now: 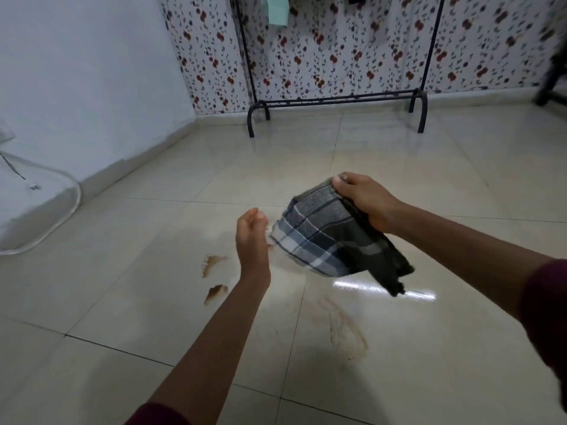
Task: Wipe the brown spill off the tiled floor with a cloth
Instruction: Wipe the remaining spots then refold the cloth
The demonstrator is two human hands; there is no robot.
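Right hand (365, 202) grips folded blue-grey checked cloth (328, 237), held in air above brown spill patches (214, 276) on cream tiled floor (122, 302). Left hand (251, 240), fingers straight, empty, just beside cloth's edge.

My left hand (253, 240) hides part of the brown spill (214, 261) on the floor (122, 302), so I cannot tell how far the stain runs behind it and my forearm. The cloth (325, 240) covers most of my right hand's (366, 204) fingers, and it hides the floor beneath. The clothes rack (337, 101) is cut off by the top edge, as are the garments hanging on it. At the right edge a dark stand (552, 78) is blurred and cut off. At the left a white object (18, 216) runs out of view.
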